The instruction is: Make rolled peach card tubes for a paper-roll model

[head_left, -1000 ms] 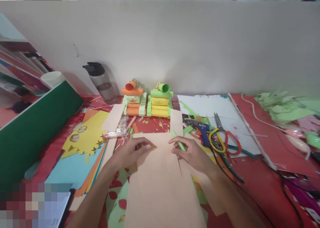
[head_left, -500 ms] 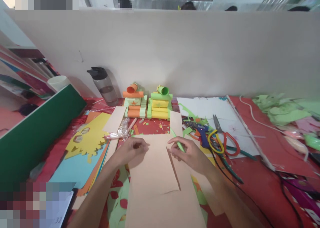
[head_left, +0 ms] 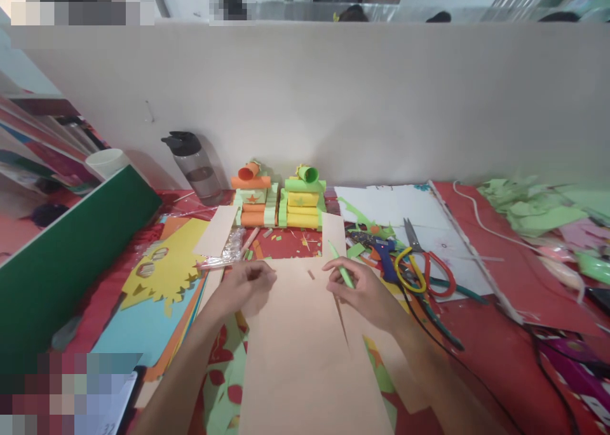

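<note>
A pale pink sheet of paper [head_left: 309,371] lies in front of me, with what looks like a second layer along its right side, where a thin dark gap shows. My left hand [head_left: 250,287] is closed at the sheet's upper left edge, thumb and fingers pinched on the paper. In my right hand [head_left: 359,289] is a slim green pen [head_left: 345,275], held slanting up and left over the upper right edge. A small dark slit or scrap [head_left: 311,274] shows on the paper between my hands.
Beyond the paper stand two rolled-paper models, one orange [head_left: 252,197] and one green-yellow [head_left: 304,200]. Scissors [head_left: 419,267] and a blue glue gun [head_left: 388,257] with its cord lie at right. A water bottle [head_left: 195,171] and yellow cut paper [head_left: 166,263] are at left.
The top layer's lower edge, plain before, hardly shows now, and the dark gap at right is narrower. My left hand has shifted slightly left; the pen remains in my right hand.
</note>
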Available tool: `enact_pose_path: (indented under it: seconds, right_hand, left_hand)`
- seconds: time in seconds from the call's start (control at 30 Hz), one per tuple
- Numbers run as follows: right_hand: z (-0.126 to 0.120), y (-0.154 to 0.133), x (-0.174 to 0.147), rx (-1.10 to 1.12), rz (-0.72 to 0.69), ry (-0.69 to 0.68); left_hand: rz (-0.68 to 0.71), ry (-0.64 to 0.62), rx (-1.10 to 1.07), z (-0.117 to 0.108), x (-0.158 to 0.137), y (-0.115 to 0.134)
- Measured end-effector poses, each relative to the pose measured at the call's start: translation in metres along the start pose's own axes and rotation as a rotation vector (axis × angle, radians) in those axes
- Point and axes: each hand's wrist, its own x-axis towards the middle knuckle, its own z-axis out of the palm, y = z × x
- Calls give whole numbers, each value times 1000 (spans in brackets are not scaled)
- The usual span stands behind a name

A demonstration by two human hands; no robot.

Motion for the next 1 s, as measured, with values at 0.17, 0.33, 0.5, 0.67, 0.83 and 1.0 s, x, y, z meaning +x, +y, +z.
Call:
enact_pose_path:
  seconds: [0.17,0.33,0.5,0.67,0.83,1.0]
  right_hand:
    - [-19,9,4,98,24,126]
    - [-24,15,7,60,38,220]
    - [-18,16,9,47,25,233]
    - [-17,17,11,38,18,289]
    - [-14,17,13,99,58,286]
    - [-12,13,12,116,72,282]
  left_hand:
    - [74,68,-70,-12,3,-9]
    - [23,-20,-91,-10,0,-7]
    - [-18,-51,-130,-1,-1,-2]
    - [-39,-14,-210,5,0,-2]
    - [-6,-92,-361,9,2,-7]
    - [-16,-152,-431,13,1,-4]
